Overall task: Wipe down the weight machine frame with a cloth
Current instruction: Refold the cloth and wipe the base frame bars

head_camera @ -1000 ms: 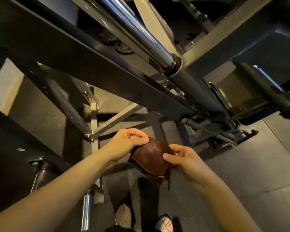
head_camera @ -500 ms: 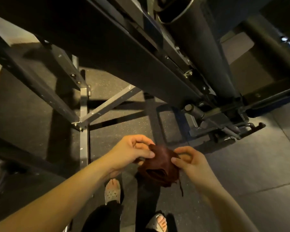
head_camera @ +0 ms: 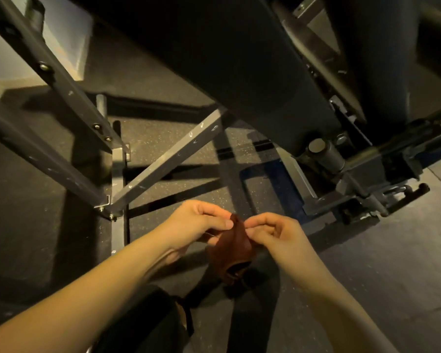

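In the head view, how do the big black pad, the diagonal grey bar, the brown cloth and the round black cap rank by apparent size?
1. big black pad
2. diagonal grey bar
3. brown cloth, though nearer the camera, so true size is unsure
4. round black cap

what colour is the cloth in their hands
Dark reddish brown cloth, plain, no pattern; seen in the head view.

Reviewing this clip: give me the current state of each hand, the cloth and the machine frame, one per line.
left hand: pinch grip on the cloth's top edge.
right hand: pinch grip on the same top edge.
brown cloth: bunched, hanging between both hands, clear of the frame.
weight machine frame: standing on the floor, not touched by cloth or hands.
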`<state>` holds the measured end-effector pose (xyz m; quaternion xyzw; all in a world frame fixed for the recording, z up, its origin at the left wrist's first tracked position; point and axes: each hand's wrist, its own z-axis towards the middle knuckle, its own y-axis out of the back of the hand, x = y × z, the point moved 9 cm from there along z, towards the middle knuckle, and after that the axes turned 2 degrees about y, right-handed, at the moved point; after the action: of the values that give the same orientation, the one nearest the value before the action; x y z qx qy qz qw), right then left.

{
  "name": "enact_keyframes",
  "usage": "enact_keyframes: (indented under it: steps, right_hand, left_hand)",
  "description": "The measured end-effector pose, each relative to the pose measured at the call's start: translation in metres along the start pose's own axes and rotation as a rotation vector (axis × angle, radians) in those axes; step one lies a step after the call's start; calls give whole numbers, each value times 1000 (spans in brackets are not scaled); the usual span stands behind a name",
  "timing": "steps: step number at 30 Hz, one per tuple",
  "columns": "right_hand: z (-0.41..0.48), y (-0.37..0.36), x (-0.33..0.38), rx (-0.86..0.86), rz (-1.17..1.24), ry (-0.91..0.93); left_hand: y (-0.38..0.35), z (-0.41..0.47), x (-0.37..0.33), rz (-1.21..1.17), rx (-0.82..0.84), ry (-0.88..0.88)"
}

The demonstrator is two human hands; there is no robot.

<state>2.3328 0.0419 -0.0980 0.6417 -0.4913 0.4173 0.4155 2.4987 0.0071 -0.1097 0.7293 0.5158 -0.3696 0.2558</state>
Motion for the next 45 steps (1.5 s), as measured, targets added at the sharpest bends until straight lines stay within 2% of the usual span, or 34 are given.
enact_keyframes:
  steps: [2,7,11,14,18,23,26,32,37,42,45]
  right_hand:
    - [12,-10,-4,44,25,-14]
    - [58,-20,-41,74,-215,19]
    - [91,-20,-79,208,-260,-12]
    - [111,-17,-102,295,-295,11]
    - [123,-11,-137,369,-299,25]
    - [118,5,-162,436,-66,66]
    - [122,14,-171,379,-13,68]
    - [128,31,-176,315,163,61]
    - [123,35,-173,377,167,61]
    - [117,38,-165,429,197,71]
    - [110,47,-159,422,219,70]
  left_hand:
    - [4,9,3,55,10,18]
    - [31,50,15,350,-94,-31]
    - [38,95,32,579,140,-2]
    - [33,123,55,540,230,-30]
    - [21,142,80,464,239,-142]
    - [25,153,101,297,111,-231]
    - [34,155,118,253,10,-218]
    - [30,133,147,496,66,-186]
    - [6,121,138,419,59,-288]
    - [-29,141,143,589,-80,-369]
    - [-25,151,141,542,-175,-406]
